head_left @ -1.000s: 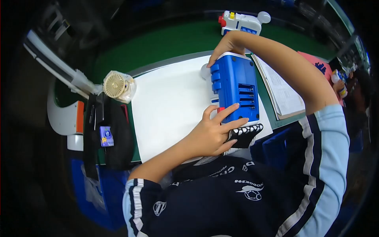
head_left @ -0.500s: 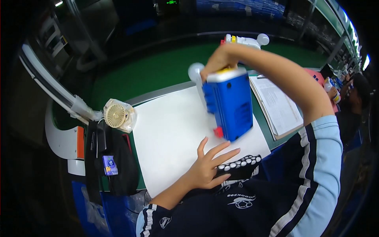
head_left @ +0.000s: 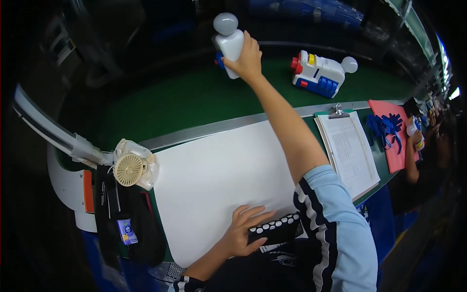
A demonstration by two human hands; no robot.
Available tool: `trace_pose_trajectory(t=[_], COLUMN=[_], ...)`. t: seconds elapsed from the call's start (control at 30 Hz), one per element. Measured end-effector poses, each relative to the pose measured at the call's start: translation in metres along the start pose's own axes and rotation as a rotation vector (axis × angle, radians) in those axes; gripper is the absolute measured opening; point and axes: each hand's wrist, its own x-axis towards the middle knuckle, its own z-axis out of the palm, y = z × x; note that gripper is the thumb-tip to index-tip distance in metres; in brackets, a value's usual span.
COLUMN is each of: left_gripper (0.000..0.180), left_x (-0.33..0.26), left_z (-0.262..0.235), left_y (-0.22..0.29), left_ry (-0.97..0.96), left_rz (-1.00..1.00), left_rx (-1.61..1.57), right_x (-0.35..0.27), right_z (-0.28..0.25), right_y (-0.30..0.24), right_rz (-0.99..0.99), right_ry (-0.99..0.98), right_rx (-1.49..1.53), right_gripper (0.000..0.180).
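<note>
My right hand (head_left: 247, 62) stretches far across the green belt, its fingers wrapped round a white and blue toy camera (head_left: 232, 47) with a round grey-white disc at its upper end. The toy's lower side is hidden from me. My left hand (head_left: 239, 234) is low on the white sheet (head_left: 209, 180), with a black block bearing a row of white dots (head_left: 277, 233) between its fingers and thumb. Farther right on the belt lies another toy camera (head_left: 318, 73), white with blue, red and yellow parts.
A clipboard with papers (head_left: 350, 151) lies right of the sheet. Past it are a pink sheet with blue pieces (head_left: 389, 129) and a co-worker's hand (head_left: 416, 141). At left are a beige fan (head_left: 130, 168), a black bag (head_left: 141, 224) and a purple packet (head_left: 127, 231).
My right hand has carried the toy camera away from above the sheet, far out over the green belt, and turned it. My left hand stays with the dotted block, slightly shifted in view.
</note>
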Motion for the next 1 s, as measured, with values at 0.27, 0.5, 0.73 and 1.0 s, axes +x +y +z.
trace_pose_trajectory(t=[0.27, 0.5, 0.73, 1.0], left_gripper=[0.050, 0.051, 0.049, 0.050], left_x=[0.005, 0.011, 0.011, 0.009], left_z=[-0.002, 0.002, 0.002, -0.001], left_y=[-0.005, -0.004, -0.010, -0.013], left_ry=[-0.025, -0.021, -0.022, -0.014], left_rz=[-0.026, -0.033, -0.097, -0.137], left_rx=[-0.021, -0.039, -0.072, -0.102], right_x=[-0.074, -0.022, 0.003, 0.022], right_z=[0.002, -0.099, -0.115, -0.134], right_y=[0.036, 0.128, 0.166, 0.159], right_rz=[0.098, 0.136, 0.373, 0.627], right_ry=[-0.077, -0.098, -0.111, -0.257], right_rx=[0.016, -0.781, -1.049, -0.872], right_gripper=[0.105, 0.043, 0.050, 0.040])
